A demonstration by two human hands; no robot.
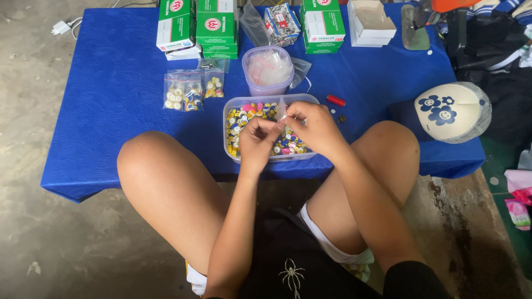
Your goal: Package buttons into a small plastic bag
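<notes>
Blue table [111, 94], both hands [259, 145] [313, 126] pinching small clear bag [281, 109] (over bead tub [230, 108])

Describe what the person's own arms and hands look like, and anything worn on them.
Both arms are bare from the upper arm down: no sleeves show. The left hand and right hand wear no gloves, and no rings, watch or bracelets can be seen on the fingers or wrists. Lower down the person wears black shorts with a small pale spider-like emblem.
</notes>
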